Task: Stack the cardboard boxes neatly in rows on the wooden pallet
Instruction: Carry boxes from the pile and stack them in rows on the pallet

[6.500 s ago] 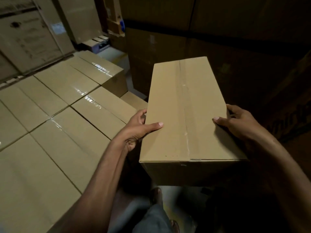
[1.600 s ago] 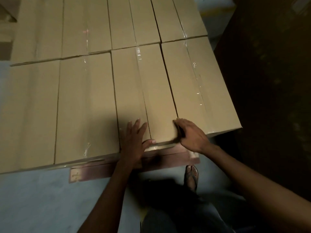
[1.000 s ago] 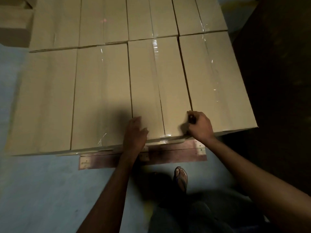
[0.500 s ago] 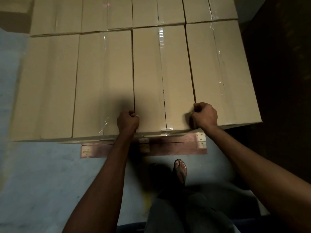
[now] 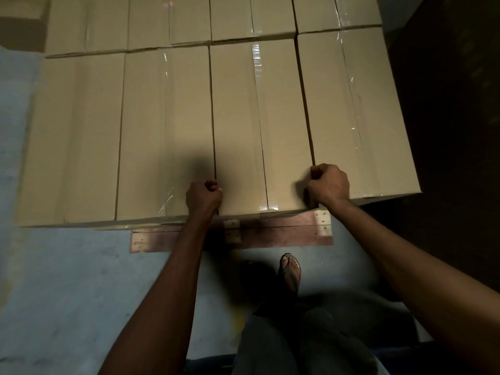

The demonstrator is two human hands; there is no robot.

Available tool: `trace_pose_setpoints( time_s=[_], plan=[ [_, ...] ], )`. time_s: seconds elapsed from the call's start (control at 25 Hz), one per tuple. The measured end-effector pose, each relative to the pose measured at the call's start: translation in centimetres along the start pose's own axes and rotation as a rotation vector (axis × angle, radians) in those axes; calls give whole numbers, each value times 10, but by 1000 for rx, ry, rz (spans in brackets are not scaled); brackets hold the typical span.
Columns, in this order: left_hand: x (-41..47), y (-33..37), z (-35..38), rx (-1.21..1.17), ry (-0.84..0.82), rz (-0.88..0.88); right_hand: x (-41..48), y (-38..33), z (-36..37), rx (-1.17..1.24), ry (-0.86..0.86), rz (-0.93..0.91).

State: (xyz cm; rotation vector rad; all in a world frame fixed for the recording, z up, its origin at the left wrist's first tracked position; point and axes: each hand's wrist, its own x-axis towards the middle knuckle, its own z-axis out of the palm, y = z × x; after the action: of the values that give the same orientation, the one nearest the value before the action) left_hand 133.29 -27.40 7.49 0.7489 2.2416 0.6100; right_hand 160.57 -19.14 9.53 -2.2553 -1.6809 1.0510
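Note:
Taped cardboard boxes lie side by side in rows on a low wooden pallet, whose reddish front edge shows below them. The cardboard box third from the left in the near row is between my hands. My left hand is curled into a fist at its near left corner, fingers tucked at the seam with the neighbouring box. Closed the same way, my right hand sits at the near right corner, against the end box. The fingertips are hidden in the gaps.
A second row of boxes lies behind the near one. Grey concrete floor spreads to the left and front. A dark tall stack stands close on the right. My sandalled foot is just before the pallet.
The box I carried earlier now lies in the near row. Over the last second my hands went from flat on its near end to fists at its two corners.

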Motion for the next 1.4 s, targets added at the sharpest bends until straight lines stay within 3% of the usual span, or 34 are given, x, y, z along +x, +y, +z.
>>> trace_pose_setpoints(
  time_s=[0.12, 0.24, 0.4, 0.64, 0.84, 0.96, 1.12, 1.4],
  plan=[
    [-2, -1, -1, 13, -16, 24, 0, -1, -3, -3, 4, -24],
    [-2, -4, -3, -3, -23, 54, -8, -10, 3, -155, 30, -196],
    [1, -2, -14, -1, 32, 116, -21, -46, 27, -174, -84, -452],
    [17, -59, -62, 52, 165, 127, -50, -113, 87, -152, -248, -538],
    [46, -89, -107, 240, 198, 250, -62, -157, 137, -43, -263, -358],
    [62, -110, -142, 219, 259, 148, -73, -173, 155, 44, -148, -200],
    [85, -126, -173, 191, 202, 98, -79, -186, 170, -3, -22, -5],
    [92, -106, -182, 150, 112, 31, -72, -201, 173, -81, 1, 81]
  ],
)
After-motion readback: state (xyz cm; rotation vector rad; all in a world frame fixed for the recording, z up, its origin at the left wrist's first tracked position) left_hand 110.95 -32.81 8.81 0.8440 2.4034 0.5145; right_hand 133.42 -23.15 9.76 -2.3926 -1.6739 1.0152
